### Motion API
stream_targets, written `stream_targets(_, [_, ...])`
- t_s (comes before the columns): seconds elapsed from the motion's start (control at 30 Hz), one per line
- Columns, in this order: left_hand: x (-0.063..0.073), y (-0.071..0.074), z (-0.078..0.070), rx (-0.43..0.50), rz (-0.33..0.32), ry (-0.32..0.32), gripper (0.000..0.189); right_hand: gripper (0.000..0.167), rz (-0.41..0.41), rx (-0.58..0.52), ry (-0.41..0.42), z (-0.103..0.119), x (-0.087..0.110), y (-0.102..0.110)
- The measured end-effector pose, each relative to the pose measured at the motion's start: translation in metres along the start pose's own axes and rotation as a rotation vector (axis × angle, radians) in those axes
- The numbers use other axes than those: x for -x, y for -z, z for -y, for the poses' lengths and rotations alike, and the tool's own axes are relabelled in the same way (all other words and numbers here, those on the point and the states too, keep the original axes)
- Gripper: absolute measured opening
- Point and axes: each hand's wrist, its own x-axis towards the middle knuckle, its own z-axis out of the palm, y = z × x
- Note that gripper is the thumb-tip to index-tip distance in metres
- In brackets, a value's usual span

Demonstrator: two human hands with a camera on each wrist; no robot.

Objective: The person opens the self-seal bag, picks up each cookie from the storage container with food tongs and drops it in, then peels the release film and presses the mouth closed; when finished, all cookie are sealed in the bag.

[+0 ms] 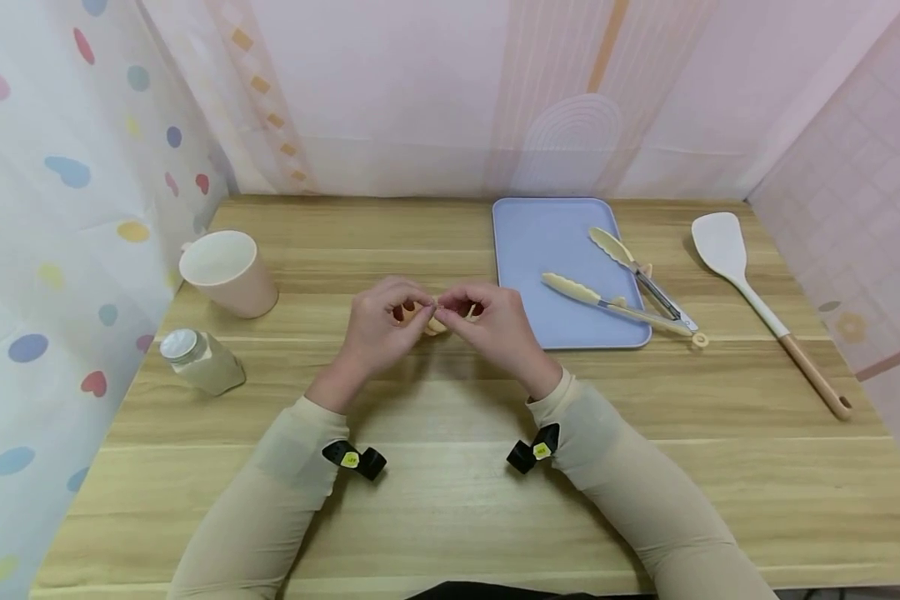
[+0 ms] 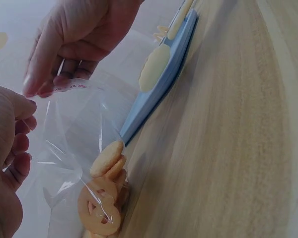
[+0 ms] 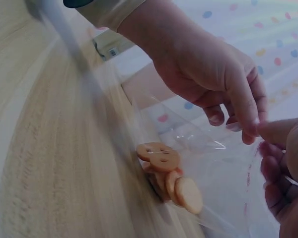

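Observation:
Between my two hands hangs a clear plastic bag [image 2: 64, 129], its top edge marked with a thin line of red print. My left hand [image 1: 386, 325] pinches that edge between thumb and forefinger. Close against it, fingertips nearly meeting, my right hand [image 1: 495, 325] pinches the same edge. Several golden cookies [image 3: 161, 161] lie at the bottom of the bag, low over the table; some have holes through them, others look plain and round. From the head view, the hands hide most of the bag.
To the right, cream-tipped tongs [image 1: 570, 288] lie across a blue tray [image 1: 540, 242], handles past its edge. Farther right lies a white spatula [image 1: 722, 243] with a wooden handle. At left stand a pale pink mug [image 1: 243, 283] and a lidded glass jar [image 1: 213, 367].

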Motion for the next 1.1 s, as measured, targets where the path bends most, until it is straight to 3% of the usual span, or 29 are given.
stream_targets(0.27, [0.0001, -0.0020, 0.0013, -0.015, -0.009, -0.030, 0.001, 0.002, -0.085, 0.087, 0.186, -0.0038, 0.0011, -0.0002])
stream_targets(0.47, [0.0003, -0.0023, 0.0014, -0.052, -0.075, -0.086, 0.005, 0.007, -0.043, 0.085, 0.285, -0.0064, 0.0020, -0.0011])
stream_targets(0.57, [0.0003, -0.0020, 0.0015, -0.061, -0.087, -0.109, 0.005, 0.008, -0.021, 0.034, 0.254, -0.0071, 0.0027, -0.0014])
stream_targets(0.83, [-0.0003, -0.0003, -0.0008, -0.066, -0.035, -0.204, 0.004, 0.008, -0.013, -0.110, 0.037, -0.0052, 0.0017, -0.0025])
stream_targets(1.1, [0.0020, -0.0002, 0.0014, -0.088, -0.028, -0.202, 0.005, 0.010, 0.023, -0.106, 0.033, -0.0029, 0.0014, -0.0038])
